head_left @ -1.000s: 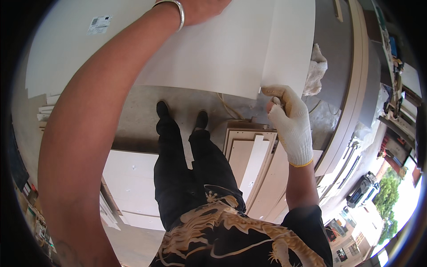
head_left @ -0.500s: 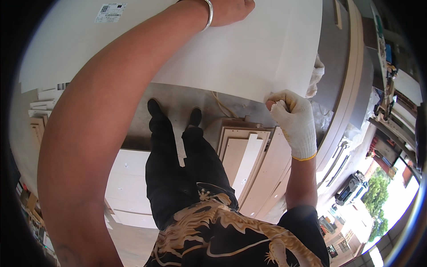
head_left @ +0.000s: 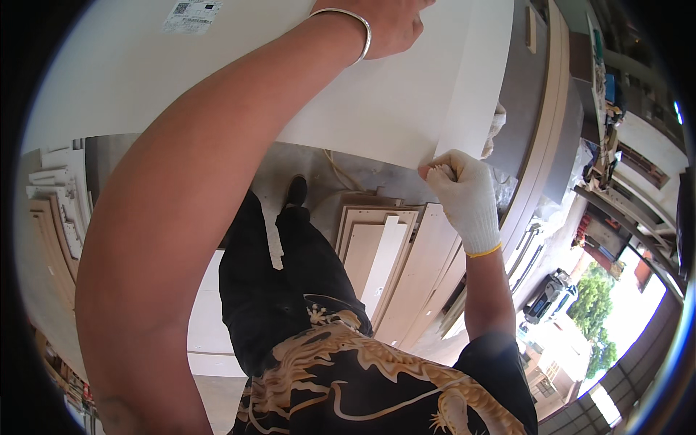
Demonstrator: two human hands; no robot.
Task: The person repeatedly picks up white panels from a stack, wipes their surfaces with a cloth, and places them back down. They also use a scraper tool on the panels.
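Observation:
A large white sheet (head_left: 377, 109), probably cardboard, spreads across the top of the view with a crease near its right side. My right hand (head_left: 464, 192), in a white knitted glove with a yellow cuff edge, pinches the sheet's near right corner between thumb and curled fingers. My bare left hand (head_left: 388, 29) reaches far over the sheet, a silver bangle (head_left: 368, 36) on its wrist. Its fingers look curled, partly cut off by the upper edge; whatever they hold, if anything, is hidden. A printed label (head_left: 192, 16) sticks to the sheet left of that arm.
Wooden panels (head_left: 428, 268) stand stacked beside my legs at the right. More white and tan boards (head_left: 54, 217) lean at the far left. A dark surface with a long wooden edge (head_left: 547, 138) runs along the right. A cable (head_left: 341, 170) lies on the floor.
The view has shifted, with the sheet's right edge and my right hand appearing farther left. My left hand shows lower and slightly right. The right hand keeps its pinch on the corner.

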